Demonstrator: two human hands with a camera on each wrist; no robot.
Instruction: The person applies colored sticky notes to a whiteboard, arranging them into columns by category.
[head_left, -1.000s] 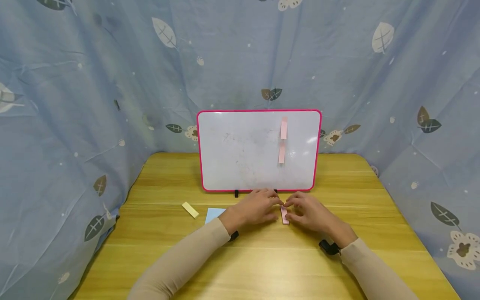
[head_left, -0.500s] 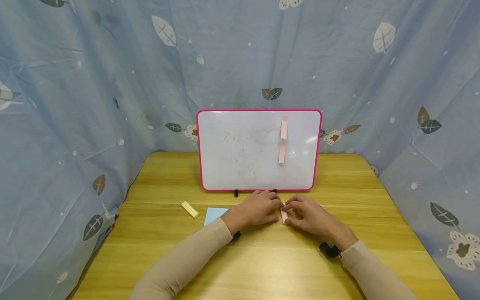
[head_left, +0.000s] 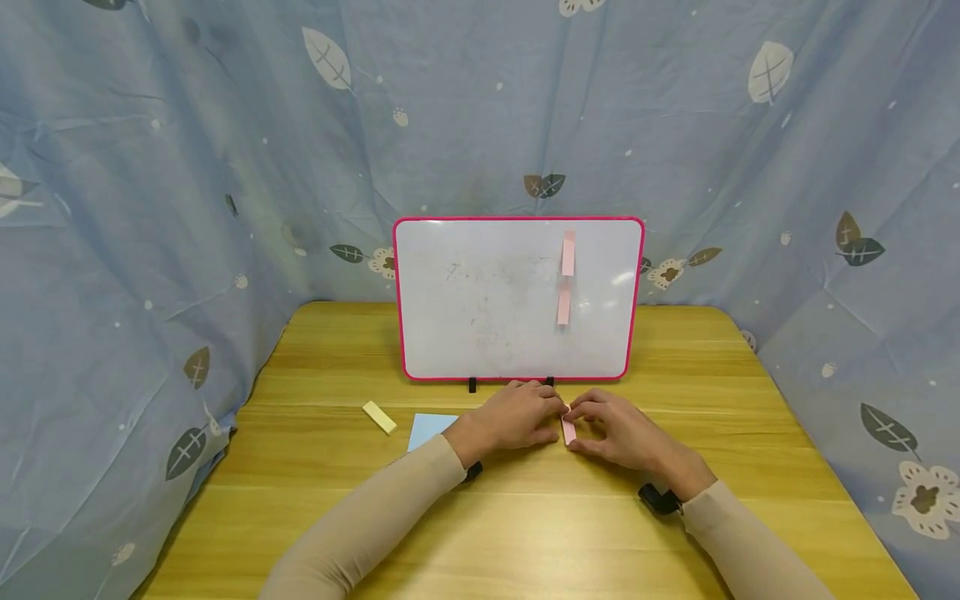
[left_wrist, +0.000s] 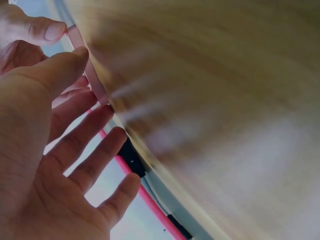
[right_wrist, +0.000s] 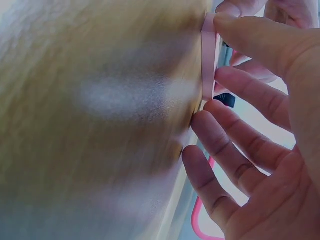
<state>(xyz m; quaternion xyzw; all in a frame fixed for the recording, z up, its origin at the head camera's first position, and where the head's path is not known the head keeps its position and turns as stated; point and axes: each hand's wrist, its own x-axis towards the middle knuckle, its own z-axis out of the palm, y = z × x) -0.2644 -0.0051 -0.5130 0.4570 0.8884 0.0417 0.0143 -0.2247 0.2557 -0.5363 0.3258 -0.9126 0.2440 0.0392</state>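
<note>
A narrow pink sticky note pad (head_left: 568,431) lies on the table between the two hands. My left hand (head_left: 513,417) holds it from the left; in the left wrist view its thumb lies against the side of the pad (left_wrist: 93,77), the other fingers spread. From the right, my right hand (head_left: 621,429) pinches the pad, thumb by the near end and index finger toward the far end. The right wrist view shows that thumb on the top of the pad (right_wrist: 208,60). Fingers partly hide the far end. Two pink sticky notes (head_left: 568,254) hang one above the other on the whiteboard (head_left: 480,292).
The pink-rimmed whiteboard stands upright on black feet (head_left: 472,385) behind the hands. A blue sticky note pad (head_left: 430,429) lies partly behind the left wrist. Farther left is a narrow yellow pad (head_left: 379,417). Patterned curtains (head_left: 465,108) surround the wooden table (head_left: 540,533).
The right hand's fingers have closed in slightly on the pink pad, and its thumb has moved toward the near end. The left hand has hardly moved.
</note>
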